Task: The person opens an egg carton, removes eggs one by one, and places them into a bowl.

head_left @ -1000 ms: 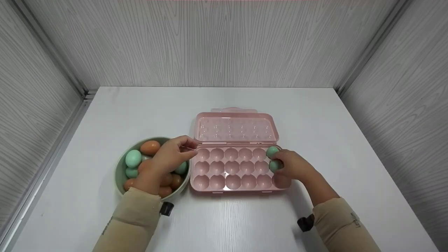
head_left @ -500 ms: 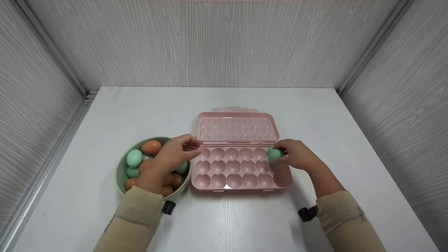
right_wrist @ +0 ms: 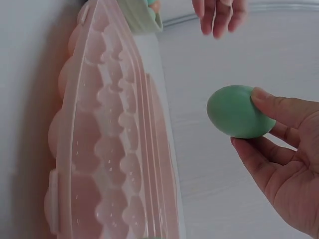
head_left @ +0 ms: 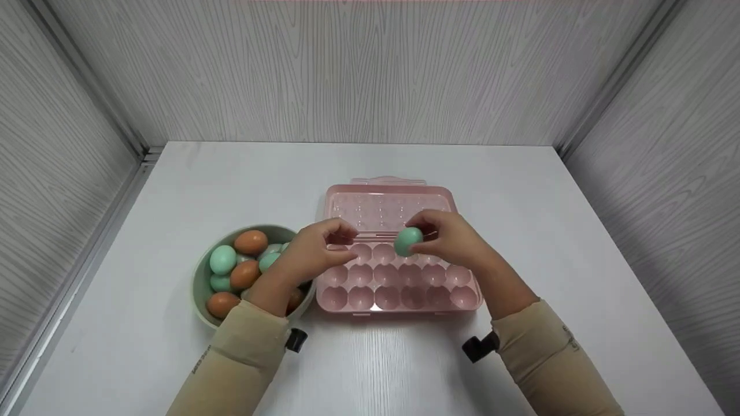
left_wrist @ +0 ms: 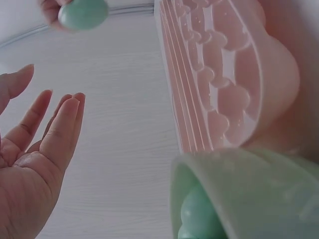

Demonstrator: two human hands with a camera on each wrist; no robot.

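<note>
A pink egg tray [head_left: 399,292] lies open mid-table, its lid [head_left: 386,203] folded back. The cells I can see hold nothing. My right hand [head_left: 417,238] pinches a green egg [head_left: 408,241] in its fingertips above the tray's back row. The right wrist view shows the egg [right_wrist: 238,112] gripped between thumb and fingers [right_wrist: 279,149]. My left hand [head_left: 337,235] hovers just left of the egg over the tray's back left corner. Its palm is open and its fingers [left_wrist: 57,134] are straight, holding nothing. The egg [left_wrist: 82,12] is a short gap away from it.
A pale green bowl [head_left: 200,289] with several orange and green eggs stands left of the tray, under my left forearm. Its rim [left_wrist: 239,174] fills the left wrist view's lower right. Grey wood-grain walls close in the white table [head_left: 520,190] on three sides.
My right hand lifted the green egg from the tray's right end and carried it left to the middle of the back row. My left hand moved right, off the bowl, toward the egg.
</note>
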